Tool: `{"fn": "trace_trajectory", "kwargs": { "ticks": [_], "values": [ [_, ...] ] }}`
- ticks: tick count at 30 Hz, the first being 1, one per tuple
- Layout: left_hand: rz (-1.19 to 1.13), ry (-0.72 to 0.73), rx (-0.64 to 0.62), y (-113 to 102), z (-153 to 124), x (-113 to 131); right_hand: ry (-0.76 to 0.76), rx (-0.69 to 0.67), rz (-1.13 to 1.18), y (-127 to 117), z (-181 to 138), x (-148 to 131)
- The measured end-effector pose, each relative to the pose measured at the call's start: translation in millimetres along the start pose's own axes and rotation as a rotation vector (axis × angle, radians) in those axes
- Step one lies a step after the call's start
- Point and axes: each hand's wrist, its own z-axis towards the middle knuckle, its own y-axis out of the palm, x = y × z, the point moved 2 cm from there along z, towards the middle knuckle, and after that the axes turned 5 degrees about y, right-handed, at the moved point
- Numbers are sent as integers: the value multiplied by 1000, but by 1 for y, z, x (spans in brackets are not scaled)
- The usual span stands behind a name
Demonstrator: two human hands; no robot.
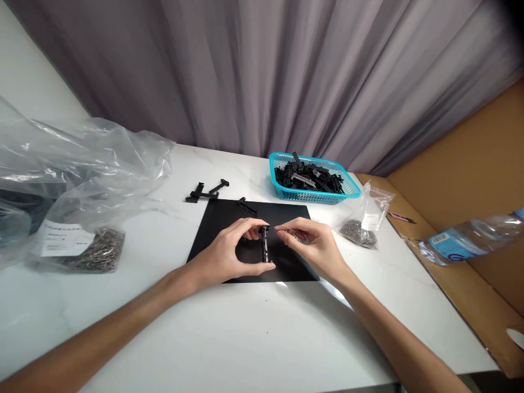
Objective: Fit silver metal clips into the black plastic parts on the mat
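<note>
My left hand (223, 248) grips a small black plastic part (265, 244) by its two ends, between thumb and fingers, above a black mat (249, 271). Just to the right, my right hand (309, 240) is closed in a pinch, its fingertips close to the part. Something thin and metallic shows at those fingertips, too small to name. Behind the hands, another black plastic part (248, 206) lies at the mat's far edge. Two more black parts (202, 194) rest on the white table past the mat's far left corner.
A blue basket (315, 197) full of black parts stands at the back. Bags of small metal pieces lie right (359, 232) and left (100, 251), with a large clear plastic bag (82, 155) behind the left one. A plastic bottle (470, 240) lies on cardboard at the right.
</note>
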Motion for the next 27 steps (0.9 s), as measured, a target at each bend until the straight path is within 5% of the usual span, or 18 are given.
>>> {"fn": "trace_trajectory", "kwargs": {
  "ticks": [13,27],
  "values": [
    [-61,-42,-43,3,-2,10,106,-7,132,-5,-1,-3],
    [-37,25,23,7,-4,15,36,34,234,13,-6,-9]
  ]
}}
